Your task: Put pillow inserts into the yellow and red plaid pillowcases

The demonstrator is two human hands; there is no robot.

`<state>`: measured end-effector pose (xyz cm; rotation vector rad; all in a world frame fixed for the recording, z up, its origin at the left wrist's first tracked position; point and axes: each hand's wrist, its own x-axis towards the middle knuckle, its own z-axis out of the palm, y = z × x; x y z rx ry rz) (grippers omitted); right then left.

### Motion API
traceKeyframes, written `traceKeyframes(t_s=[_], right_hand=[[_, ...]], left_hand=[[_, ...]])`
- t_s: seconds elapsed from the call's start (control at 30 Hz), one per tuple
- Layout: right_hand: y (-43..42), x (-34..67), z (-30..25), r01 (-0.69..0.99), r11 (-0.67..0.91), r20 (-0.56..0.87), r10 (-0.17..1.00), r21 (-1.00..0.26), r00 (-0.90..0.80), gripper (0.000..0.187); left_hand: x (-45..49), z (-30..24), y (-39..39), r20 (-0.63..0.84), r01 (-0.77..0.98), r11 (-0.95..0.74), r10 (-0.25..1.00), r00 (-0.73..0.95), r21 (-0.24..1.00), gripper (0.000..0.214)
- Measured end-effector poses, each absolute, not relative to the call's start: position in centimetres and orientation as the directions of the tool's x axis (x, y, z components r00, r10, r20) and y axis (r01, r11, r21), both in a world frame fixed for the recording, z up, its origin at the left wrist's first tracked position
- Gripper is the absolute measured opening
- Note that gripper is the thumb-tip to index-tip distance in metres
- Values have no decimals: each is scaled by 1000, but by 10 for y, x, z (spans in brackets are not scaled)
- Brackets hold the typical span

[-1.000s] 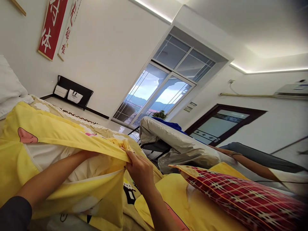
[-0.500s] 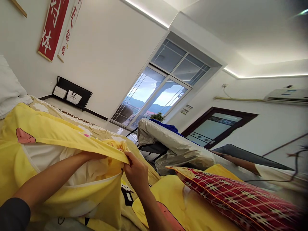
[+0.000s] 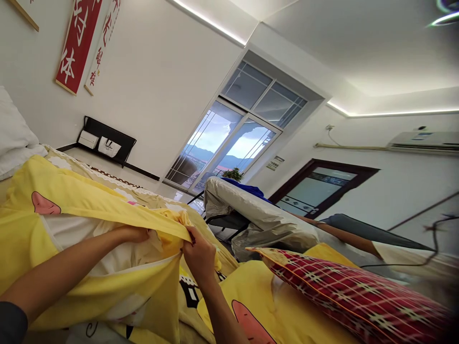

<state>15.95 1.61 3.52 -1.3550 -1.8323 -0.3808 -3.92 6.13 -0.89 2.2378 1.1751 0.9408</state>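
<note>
left hand (image 3: 133, 234) drawn back slightly inside the yellow duvet cover (image 3: 89, 201) at centre left, its grip unclear, right hand (image 3: 199, 255) fingers pinching the cover's edge, plaid pillow (image 3: 358, 296) lower right

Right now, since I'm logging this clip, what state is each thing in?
yellow cover: rumpled, its opening held apart.
white quilt: partly inside the cover, showing through the opening.
left hand: reached into the opening, on the quilt; grip unclear.
right hand: pinching the cover's edge.
plaid pillow: lying flat on the cover.
dark-framed door: looks shut.
</note>
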Motion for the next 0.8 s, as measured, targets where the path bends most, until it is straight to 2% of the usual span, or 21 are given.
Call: traceKeyframes(t_s=[0.2,0.47,0.53,0.67,0.8], right_hand=[[1,136,46,803,474,727,682,-362,-76,25],[-3,139,54,814,493,757,644,-306,-106,29],[-5,147,52,817,490,768,633,-304,-94,31],[-5,155,48,785,500,754,653,-365,-66,30],[1,155,47,727,522,693,715,-446,-88,33]], left_hand=[[-16,-1,50,457,398,-609,786,417,686,36],[17,6,46,622,271,-706,706,337,655,37],[12,-1,41,660,299,-757,653,370,581,42],[2,-20,37,643,391,-875,478,598,286,52],[12,-37,46,591,475,-871,451,669,126,47]])
